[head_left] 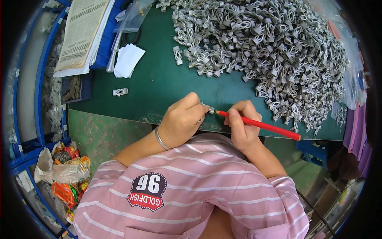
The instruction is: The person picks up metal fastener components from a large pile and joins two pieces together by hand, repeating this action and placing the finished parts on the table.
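- Your left hand (pixel 181 119): grip pinched nearly closed, thumb and forefinger holding a small silver-grey metal fitting with a ribbed collar (pixel 211 110). The other end of the piece is mostly hidden by your fingers.
- Fitting's position: just above the near edge of the green, flat-topped worktop (pixel 147 101) as seen from overhead, between your two hands. Whether it touches the surface, you cannot tell from this view.
- Fitting's direction: ribbed collar points right and slightly toward you; long axis, as far as visible, runs from your left fingertips toward your right hand.
- Your right hand (pixel 244 125): grip closed in a writing hold around a slim red pencil (pixel 274 129). Its tip points left at the collar, its blunt end right and toward you. Tip is just beside the collar; contact unclear.
- Near edge: curves close under both your hands, with your striped pink shirt against its middle.
- Far and right side: a broad heap of similar silver-grey metal fittings (pixel 262 44) takes up most of the surface, reaching near the right edge.
- Room: a stretch of green surface runs from your left hand leftward and away from you, up to a stack of white paper slips (pixel 129 60). A single loose silver-grey fitting (pixel 120 92) lies there on its side, long axis left to right.
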`<move>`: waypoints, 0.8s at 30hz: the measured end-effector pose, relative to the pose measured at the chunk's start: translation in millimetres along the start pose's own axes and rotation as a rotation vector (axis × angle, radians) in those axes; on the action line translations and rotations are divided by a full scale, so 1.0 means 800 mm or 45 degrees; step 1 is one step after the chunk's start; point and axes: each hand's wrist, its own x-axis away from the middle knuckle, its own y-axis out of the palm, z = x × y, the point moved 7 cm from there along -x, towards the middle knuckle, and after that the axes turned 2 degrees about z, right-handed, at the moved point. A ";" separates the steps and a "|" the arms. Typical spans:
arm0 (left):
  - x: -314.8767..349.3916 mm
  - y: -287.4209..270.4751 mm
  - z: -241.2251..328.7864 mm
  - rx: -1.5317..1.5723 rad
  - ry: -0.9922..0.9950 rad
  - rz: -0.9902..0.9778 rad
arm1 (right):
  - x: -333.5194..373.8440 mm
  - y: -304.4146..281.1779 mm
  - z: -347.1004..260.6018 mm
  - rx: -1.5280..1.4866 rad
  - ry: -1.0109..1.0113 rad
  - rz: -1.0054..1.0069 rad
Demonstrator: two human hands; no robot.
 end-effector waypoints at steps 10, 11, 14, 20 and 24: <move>-0.044 -0.065 -0.011 0.139 -0.183 0.252 | 0.009 -0.012 0.000 -0.193 0.063 0.245; -0.056 -0.081 -0.010 0.070 -0.122 0.321 | 0.009 -0.011 0.000 -0.199 0.054 0.253; -0.100 -0.134 0.002 -0.216 0.180 0.634 | 0.008 -0.009 -0.001 -0.220 0.046 0.241; -0.203 -0.186 -0.032 -0.473 0.348 0.855 | 0.006 -0.007 0.000 -0.252 0.028 0.232; -0.245 -0.183 -0.090 -0.710 0.243 0.689 | 0.009 -0.008 0.002 -0.237 0.054 0.248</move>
